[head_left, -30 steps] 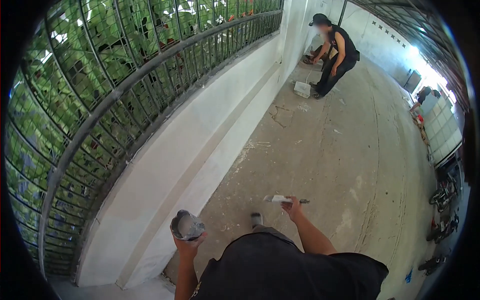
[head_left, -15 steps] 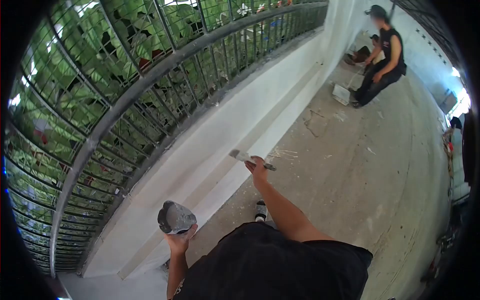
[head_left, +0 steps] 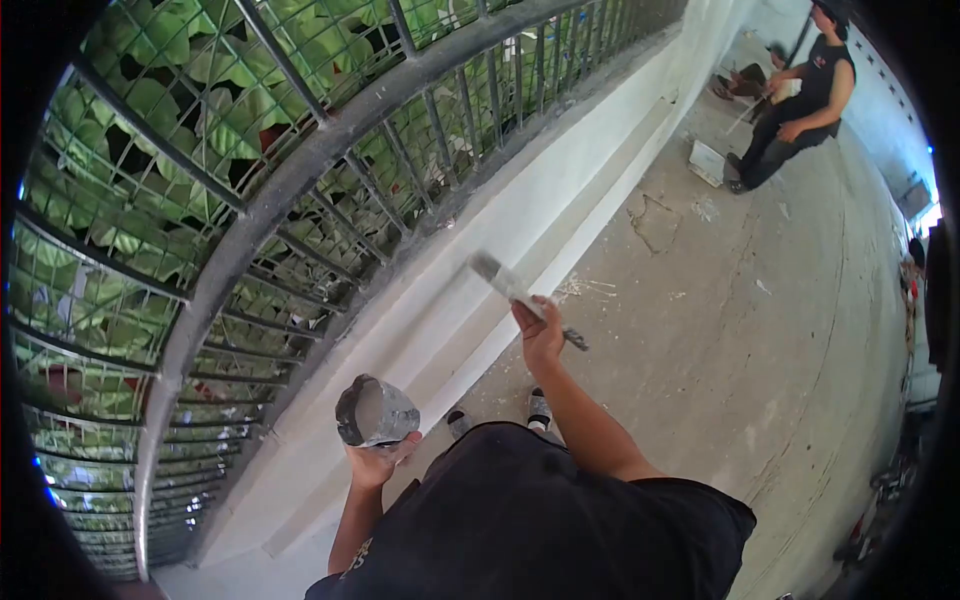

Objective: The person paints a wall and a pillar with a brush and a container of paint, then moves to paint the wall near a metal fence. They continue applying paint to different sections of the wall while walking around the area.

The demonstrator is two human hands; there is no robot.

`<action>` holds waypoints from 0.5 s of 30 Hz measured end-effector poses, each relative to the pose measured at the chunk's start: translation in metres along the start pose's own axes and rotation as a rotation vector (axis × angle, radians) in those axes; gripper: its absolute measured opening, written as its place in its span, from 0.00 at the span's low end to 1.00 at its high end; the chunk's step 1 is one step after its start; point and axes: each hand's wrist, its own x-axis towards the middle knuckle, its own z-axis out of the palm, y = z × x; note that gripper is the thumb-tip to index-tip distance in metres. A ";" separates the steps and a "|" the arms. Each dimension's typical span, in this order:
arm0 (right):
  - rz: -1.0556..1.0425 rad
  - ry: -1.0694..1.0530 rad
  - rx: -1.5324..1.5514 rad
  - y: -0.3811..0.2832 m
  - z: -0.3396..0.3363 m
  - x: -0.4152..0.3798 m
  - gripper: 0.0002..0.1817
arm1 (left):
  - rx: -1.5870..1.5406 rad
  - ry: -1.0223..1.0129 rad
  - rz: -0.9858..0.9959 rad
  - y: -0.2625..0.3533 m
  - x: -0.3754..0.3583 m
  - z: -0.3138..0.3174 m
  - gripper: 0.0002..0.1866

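My left hand [head_left: 378, 464] is closed around the base of a paint-smeared grey pot [head_left: 398, 415], its open mouth tilted toward the low wall and pale grey paint showing inside. Further forward, my right hand [head_left: 541, 333] grips a flat paintbrush [head_left: 512, 286] by its handle, the dark tail of which sticks out behind the fingers. The grey bristles point up and left and overlap the white face of the low wall [head_left: 560, 205] in this view.
A dark metal railing with mesh [head_left: 285, 195] tops the wall, green leaves behind it. Further along, one person [head_left: 815, 95] leans over near a white tray [head_left: 706, 162], and another sits low by the wall. Paint spatters dot the concrete floor [head_left: 720, 320].
The paintbrush has shifted up along the wall, and its bristles now point more steeply upward. Both hands appear farther right as the view turns. The pot stays in my left hand.
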 end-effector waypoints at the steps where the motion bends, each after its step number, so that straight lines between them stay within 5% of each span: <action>1: 0.060 0.061 -0.038 0.016 -0.019 0.001 0.14 | -0.032 -0.019 0.037 -0.004 0.007 -0.004 0.47; 8: 0.040 0.328 -0.154 0.089 -0.098 0.015 0.16 | 0.198 -0.191 0.116 -0.013 0.051 -0.050 0.48; 10: 0.048 0.179 -0.234 0.087 -0.083 0.021 0.15 | 0.353 -0.286 0.251 -0.017 0.055 -0.066 0.53; 15: -0.034 -0.144 -0.098 0.015 0.018 -0.020 0.14 | 0.363 -0.379 0.184 -0.026 0.061 -0.089 0.52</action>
